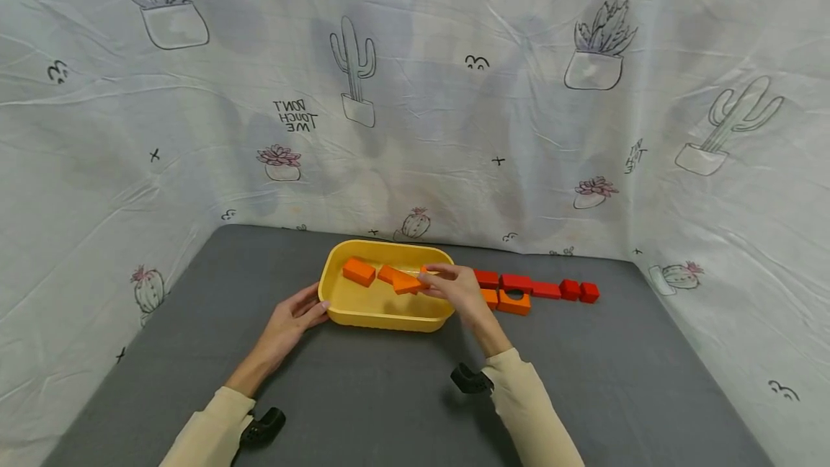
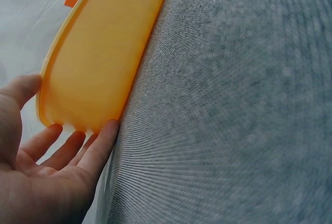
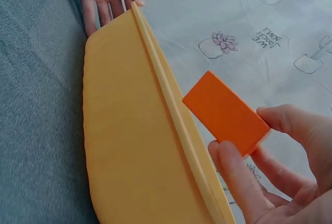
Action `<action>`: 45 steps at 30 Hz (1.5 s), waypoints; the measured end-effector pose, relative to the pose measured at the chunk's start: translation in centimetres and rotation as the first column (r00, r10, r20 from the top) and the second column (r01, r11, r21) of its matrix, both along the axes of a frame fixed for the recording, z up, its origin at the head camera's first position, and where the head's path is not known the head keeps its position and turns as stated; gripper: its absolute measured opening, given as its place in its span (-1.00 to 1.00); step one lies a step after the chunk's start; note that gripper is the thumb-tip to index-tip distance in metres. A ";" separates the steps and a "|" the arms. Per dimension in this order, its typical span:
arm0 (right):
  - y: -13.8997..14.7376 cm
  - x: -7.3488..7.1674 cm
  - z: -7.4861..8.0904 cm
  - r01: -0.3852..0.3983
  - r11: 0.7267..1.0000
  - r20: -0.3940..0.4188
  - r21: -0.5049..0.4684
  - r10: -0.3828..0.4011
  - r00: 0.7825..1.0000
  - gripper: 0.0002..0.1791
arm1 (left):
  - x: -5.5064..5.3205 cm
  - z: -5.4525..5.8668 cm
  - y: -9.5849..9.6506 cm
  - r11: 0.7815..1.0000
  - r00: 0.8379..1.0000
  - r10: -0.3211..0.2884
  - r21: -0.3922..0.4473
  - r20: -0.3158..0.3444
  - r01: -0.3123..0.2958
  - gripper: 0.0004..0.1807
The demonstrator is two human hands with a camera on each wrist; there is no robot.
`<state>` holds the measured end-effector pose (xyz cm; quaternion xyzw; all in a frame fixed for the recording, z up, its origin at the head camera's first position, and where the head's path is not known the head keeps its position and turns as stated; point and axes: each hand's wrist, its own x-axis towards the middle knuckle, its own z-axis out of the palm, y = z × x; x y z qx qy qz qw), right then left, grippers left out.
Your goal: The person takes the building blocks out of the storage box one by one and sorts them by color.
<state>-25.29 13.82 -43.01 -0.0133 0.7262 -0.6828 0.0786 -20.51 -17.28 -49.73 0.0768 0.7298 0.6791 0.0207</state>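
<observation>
A yellow tray [image 1: 372, 319] stands on the grey table. My left hand [image 1: 295, 319] grips its left end, thumb at the rim and fingers spread along the outer wall [image 2: 91, 63]. Over the tray's right half, my right hand [image 1: 457, 287] pinches an orange triangular block [image 1: 406, 283] between thumb and fingertips. In the right wrist view, a rectangular face of this block [image 3: 223, 112] shows above the rim. Inside the tray lie an orange rectangular block [image 1: 359, 272] and another orange block [image 1: 386, 274], partly hidden by the held one.
Right of the tray, a row of red blocks [image 1: 515, 282] runs along the table [image 1: 389, 388]. In front of it sit orange blocks, one with a curved notch [image 1: 514, 303]. The right hand hides part of this group. A patterned cloth [image 1: 441, 128] hangs behind.
</observation>
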 end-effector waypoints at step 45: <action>22.7 1.5 -4.1 0.286 0.942 0.154 0.177 -0.314 0.937 -0.30 | -0.2 -0.1 0.1 1.000 1.000 0.001 0.013 0.020 -0.001 -0.29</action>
